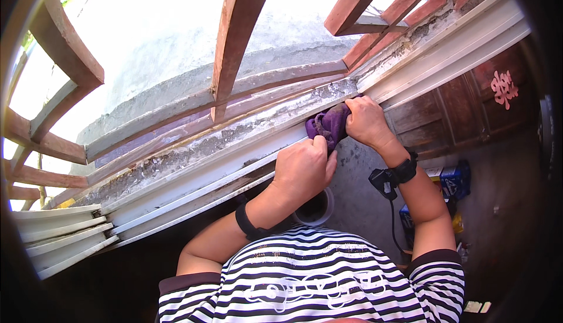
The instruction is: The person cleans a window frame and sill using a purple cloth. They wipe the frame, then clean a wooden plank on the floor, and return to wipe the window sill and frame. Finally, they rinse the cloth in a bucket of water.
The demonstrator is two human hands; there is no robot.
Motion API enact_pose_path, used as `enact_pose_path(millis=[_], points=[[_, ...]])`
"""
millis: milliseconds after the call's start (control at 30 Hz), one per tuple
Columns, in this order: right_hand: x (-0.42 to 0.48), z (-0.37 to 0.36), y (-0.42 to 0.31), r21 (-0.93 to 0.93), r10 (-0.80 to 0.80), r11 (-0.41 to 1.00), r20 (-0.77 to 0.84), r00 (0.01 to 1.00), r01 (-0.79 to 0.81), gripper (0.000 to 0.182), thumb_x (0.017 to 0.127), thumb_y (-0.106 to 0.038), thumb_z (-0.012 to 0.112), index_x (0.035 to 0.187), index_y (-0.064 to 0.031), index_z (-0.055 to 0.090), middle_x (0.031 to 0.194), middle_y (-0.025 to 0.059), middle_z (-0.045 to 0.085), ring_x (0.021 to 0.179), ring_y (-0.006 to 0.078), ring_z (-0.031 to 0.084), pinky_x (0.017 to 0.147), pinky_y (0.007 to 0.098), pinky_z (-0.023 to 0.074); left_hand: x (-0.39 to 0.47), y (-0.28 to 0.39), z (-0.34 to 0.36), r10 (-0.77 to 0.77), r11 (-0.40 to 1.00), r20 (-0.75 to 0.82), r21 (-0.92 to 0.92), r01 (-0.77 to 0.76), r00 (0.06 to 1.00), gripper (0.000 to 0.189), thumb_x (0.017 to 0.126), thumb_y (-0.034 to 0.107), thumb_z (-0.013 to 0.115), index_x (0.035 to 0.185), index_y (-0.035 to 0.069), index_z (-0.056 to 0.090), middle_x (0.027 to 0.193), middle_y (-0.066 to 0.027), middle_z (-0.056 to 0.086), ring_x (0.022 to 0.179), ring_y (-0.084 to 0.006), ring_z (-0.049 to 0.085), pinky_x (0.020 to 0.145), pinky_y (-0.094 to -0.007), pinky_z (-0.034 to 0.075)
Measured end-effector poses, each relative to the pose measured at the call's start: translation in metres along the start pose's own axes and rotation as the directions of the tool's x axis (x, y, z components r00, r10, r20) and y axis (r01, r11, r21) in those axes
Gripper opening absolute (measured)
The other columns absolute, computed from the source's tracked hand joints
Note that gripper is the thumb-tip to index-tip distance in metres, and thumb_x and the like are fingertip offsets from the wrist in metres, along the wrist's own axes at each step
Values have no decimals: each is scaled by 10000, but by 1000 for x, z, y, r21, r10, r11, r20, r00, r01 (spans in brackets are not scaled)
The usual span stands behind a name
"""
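A damp-looking purple cloth is bunched at the corner where the white sliding-window track meets the upright frame. My left hand grips the cloth's near end, fingers curled and thumb against it. Higher up and to the right, my right hand holds the other end of the cloth close to the frame corner. Dark dirt shows in the track's groove beside my left hand. The part of the track under the cloth is hidden.
Weathered wooden bars stand outside the window, beyond a crumbling cement sill. Below my hands is a round plastic bucket. A dark wooden door and blue packages are at the right. A black cable hangs from my right wrist.
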State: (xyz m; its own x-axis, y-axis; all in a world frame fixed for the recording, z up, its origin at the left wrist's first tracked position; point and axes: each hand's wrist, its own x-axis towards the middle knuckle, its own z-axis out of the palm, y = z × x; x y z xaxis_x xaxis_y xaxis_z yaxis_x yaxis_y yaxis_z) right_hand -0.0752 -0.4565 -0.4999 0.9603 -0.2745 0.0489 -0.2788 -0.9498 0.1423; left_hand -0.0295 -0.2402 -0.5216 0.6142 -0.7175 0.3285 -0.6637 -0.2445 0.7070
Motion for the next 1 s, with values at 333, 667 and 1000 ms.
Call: enact_pose_path(millis=[333, 667, 1000], points=[[-26, -11, -117, 322, -80, 932, -267, 960, 167, 309, 724, -71, 606, 1017, -21, 690, 912, 138, 680, 919, 309, 589, 877, 413, 451, -58, -20, -57, 114, 993, 93, -38, -110, 989, 327, 777, 268, 753, 709, 45, 524, 613, -135, 592, 558, -344, 605, 526, -426, 485], [-46, -14, -176, 864, -216, 314, -338, 916, 393, 305, 803, -17, 584, 1097, -4, 663, 1029, 155, 675, 1001, 314, 637, 927, 389, 490, -129, -22, -105, 64, 997, 83, -42, -60, 995, 352, 706, 208, 797, 637, 55, 488, 555, -118, 539, 493, -307, 569, 464, -373, 434], [-152, 39, -45, 965, -272, -261, -46, 961, -28, 301, 936, -44, 579, 1227, 28, 551, 1163, 79, 615, 1113, 140, 583, 1009, 291, 456, -152, 35, -55, 65, 980, 93, -194, -45, 994, 271, 717, 123, 820, 894, -21, 674, 717, -156, 655, 607, -265, 658, 569, -311, 514]])
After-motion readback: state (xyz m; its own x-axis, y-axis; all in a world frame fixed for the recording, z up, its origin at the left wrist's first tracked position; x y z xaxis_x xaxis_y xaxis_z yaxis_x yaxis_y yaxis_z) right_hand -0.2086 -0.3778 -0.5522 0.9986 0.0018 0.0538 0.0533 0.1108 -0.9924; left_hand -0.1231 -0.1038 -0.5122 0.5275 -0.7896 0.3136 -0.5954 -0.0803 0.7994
